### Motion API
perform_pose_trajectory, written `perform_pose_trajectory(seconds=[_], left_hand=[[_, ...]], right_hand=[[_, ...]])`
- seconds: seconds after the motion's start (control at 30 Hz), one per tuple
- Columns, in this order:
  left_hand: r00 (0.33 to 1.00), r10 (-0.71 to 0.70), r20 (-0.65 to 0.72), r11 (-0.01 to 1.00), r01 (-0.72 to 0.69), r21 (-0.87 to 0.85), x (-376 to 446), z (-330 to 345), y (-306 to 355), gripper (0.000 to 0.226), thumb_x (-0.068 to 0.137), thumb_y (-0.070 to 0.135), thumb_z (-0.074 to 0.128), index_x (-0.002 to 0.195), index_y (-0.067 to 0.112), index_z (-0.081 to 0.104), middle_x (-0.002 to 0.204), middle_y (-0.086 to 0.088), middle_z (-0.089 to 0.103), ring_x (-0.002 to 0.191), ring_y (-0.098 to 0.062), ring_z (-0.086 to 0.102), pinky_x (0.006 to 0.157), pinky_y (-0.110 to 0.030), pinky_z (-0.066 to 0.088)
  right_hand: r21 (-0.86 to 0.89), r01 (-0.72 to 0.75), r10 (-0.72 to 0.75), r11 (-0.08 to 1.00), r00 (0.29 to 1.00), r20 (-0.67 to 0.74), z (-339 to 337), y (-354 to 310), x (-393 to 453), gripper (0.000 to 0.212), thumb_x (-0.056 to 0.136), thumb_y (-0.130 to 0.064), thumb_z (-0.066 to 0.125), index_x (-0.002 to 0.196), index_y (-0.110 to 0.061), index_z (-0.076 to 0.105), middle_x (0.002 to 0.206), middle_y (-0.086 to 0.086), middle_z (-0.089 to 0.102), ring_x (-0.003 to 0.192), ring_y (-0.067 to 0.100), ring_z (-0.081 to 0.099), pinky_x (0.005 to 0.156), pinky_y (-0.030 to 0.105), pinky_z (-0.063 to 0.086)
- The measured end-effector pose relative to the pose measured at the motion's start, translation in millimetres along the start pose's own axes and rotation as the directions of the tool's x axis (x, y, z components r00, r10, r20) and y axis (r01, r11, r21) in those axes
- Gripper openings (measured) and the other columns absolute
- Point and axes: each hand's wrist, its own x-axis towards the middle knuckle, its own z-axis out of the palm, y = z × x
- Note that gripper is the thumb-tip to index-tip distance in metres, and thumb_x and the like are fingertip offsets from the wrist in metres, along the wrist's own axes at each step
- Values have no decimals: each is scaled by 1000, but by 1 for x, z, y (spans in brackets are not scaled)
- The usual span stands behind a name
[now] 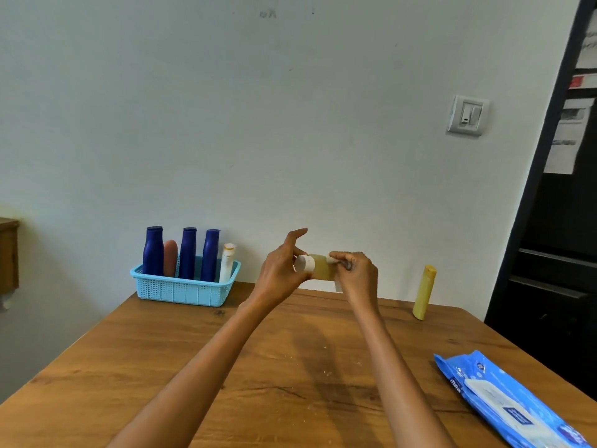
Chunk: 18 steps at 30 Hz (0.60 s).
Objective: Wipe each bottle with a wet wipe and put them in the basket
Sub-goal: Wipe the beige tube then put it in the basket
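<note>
A small pale-yellow bottle (319, 267) with a white cap lies sideways in the air above the table. My left hand (281, 270) grips its cap end, index finger lifted. My right hand (353, 273) presses a white wet wipe (337, 284) around the bottle's other end. The light-blue basket (181, 291) stands at the table's far left edge. It holds three dark-blue bottles (188, 253), a pinkish bottle (170, 257) and a white bottle (227, 262), all upright. A yellow bottle (424, 292) stands alone at the far right of the table.
A blue pack of wet wipes (507, 402) lies at the near right corner of the wooden table (226, 367). A white wall rises just behind the table. A dark door frame (549, 221) stands at the right, and a wooden cabinet (8, 253) at the far left.
</note>
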Motion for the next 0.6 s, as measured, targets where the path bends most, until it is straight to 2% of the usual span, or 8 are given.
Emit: perform_pose_trajectory(seconds=[0.1, 0.17, 0.33, 0.43, 0.5, 0.6], left_hand=[[998, 24, 50, 999, -22, -30, -1, 1, 2, 79, 75, 10, 76, 140, 20, 32, 108, -9, 63, 91, -12, 56, 87, -23, 46], [997, 48, 53, 999, -47, -19, 0, 2, 2, 78, 75, 10, 75, 140, 19, 32, 108, -9, 63, 91, -12, 55, 85, -21, 45], [995, 83, 53, 996, -84, 16, -2, -1, -9, 75, 76, 11, 75, 139, 20, 35, 105, -5, 63, 88, -9, 54, 83, -24, 48], [994, 70, 83, 996, -74, 41, -4, -4, -18, 77, 76, 11, 75, 139, 23, 32, 106, -4, 63, 91, -9, 54, 85, -24, 47], [994, 58, 90, 997, -63, 43, -5, -5, -19, 78, 76, 11, 75, 140, 24, 31, 106, -3, 63, 92, -9, 55, 85, -24, 47], [993, 78, 90, 997, -80, 22, -4, -3, -14, 77, 76, 9, 75, 139, 23, 33, 103, -2, 63, 90, -8, 55, 84, -22, 46]], right_hand=[[-27, -93, 91, 995, 994, -55, -5, 2, 2, 25, 91, -5, 56, 113, -7, 67, 119, 10, 65, 110, 24, 59, 89, 29, 48], [-28, -111, 110, 993, 993, -43, -3, -2, 1, 27, 92, -6, 54, 116, -8, 66, 121, 8, 64, 112, 24, 58, 91, 31, 48], [-50, -8, 14, 999, 992, 125, 6, -18, -2, 27, 91, -6, 56, 114, -13, 68, 119, 2, 65, 112, 18, 57, 85, 21, 44], [-13, 20, -16, 1000, 969, 245, 3, -19, 1, 24, 91, -7, 57, 106, -15, 72, 113, -1, 66, 100, 8, 54, 74, 10, 38], [-10, 61, -57, 998, 970, 236, 4, -17, 0, 25, 90, -4, 56, 103, -16, 73, 110, -1, 67, 98, 8, 55, 71, 6, 37], [-116, 203, -184, 972, 971, 155, 11, -13, -4, 28, 89, 0, 55, 104, -15, 73, 107, 1, 65, 102, 14, 55, 74, 9, 37]])
